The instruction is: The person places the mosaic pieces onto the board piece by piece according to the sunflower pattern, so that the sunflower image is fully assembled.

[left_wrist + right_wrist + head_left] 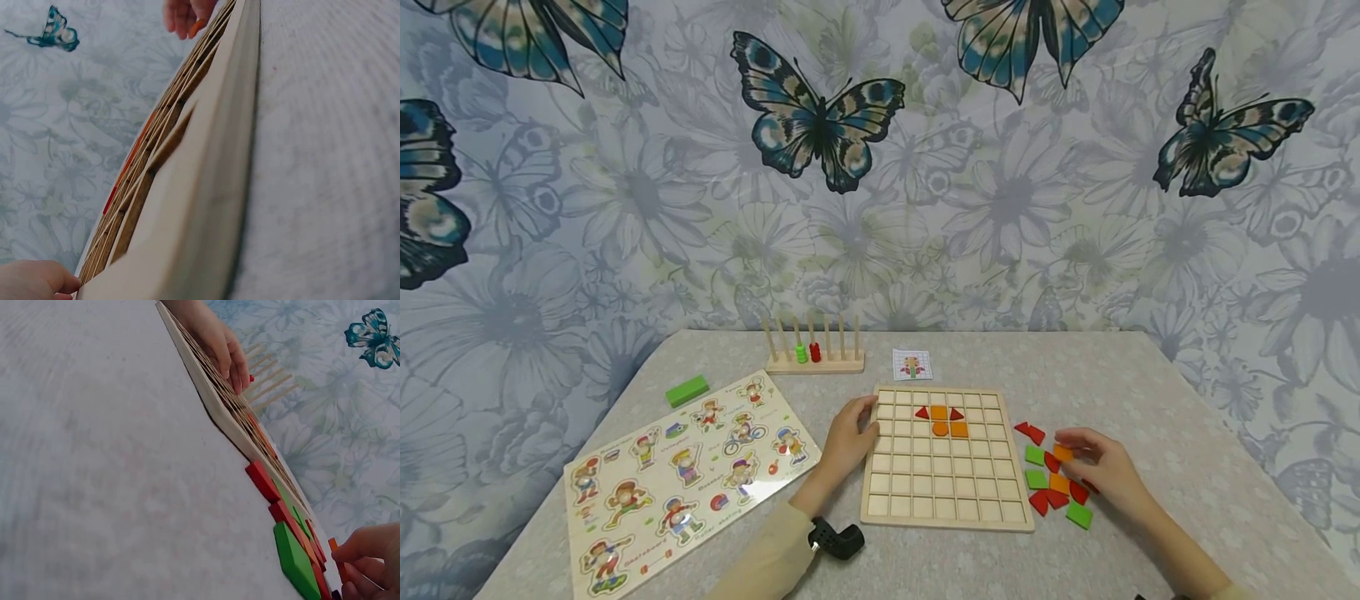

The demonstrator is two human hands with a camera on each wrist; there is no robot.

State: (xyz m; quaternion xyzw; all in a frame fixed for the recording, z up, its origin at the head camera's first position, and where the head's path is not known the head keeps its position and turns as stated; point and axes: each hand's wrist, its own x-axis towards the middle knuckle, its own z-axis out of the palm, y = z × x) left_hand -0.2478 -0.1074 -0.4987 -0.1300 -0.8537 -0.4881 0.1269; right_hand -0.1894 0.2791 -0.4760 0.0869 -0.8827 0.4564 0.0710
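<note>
A wooden grid board [947, 492] lies flat on the table, with two red triangles and a few orange pieces [940, 421] set in its upper rows. My left hand [848, 439] rests on the board's left edge, fingers lying over the frame; the right wrist view shows those fingers [222, 347] on the board [219, 412]. My right hand [1097, 467] hovers over loose red, green and orange pieces [1052, 487] right of the board and pinches a small orange piece [1063, 452]. This orange piece [337, 561] is also visible between the fingertips in the right wrist view, beside a green piece [294, 562].
A picture peg puzzle [685, 475] lies at the left with a green block [687, 390] behind it. A wooden peg rack with green and red beads [814, 354] and a small pattern card [912, 364] sit near the butterfly-papered wall.
</note>
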